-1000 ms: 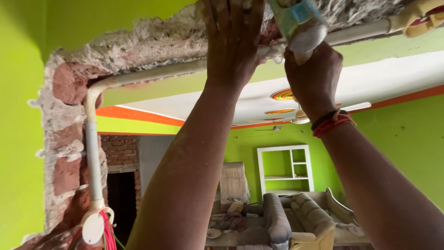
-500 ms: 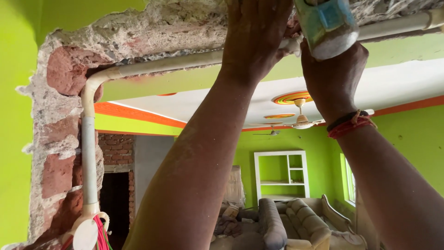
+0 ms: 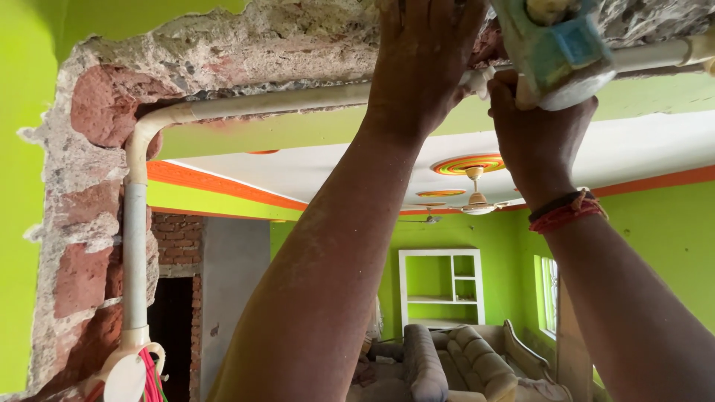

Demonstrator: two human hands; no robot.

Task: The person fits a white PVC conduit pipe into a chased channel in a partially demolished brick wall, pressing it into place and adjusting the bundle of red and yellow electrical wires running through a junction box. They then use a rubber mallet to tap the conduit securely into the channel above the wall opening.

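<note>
Both my arms reach overhead to a rough channel cut in the wall, where a white pipe [image 3: 283, 100] runs along the top of an opening. My left hand [image 3: 424, 67] lies flat over the pipe and the broken plaster; its fingertips are cut off by the frame's top edge. Just to the right, my right hand [image 3: 536, 134] grips a pale blue and white container-like object [image 3: 555, 52] held up against the pipe. A red and black band circles my right wrist [image 3: 566, 212].
The pipe bends down the left side [image 3: 135, 253] past exposed red bricks [image 3: 104, 104] to a round white box [image 3: 125, 376] with red wires [image 3: 153, 372]. Beyond the opening are green walls, a ceiling fan [image 3: 477, 201], a white shelf [image 3: 439, 286] and sofas [image 3: 454, 365].
Both hands and the blue and white object have shifted right and slightly up in view. The hands stay at the pipe.
</note>
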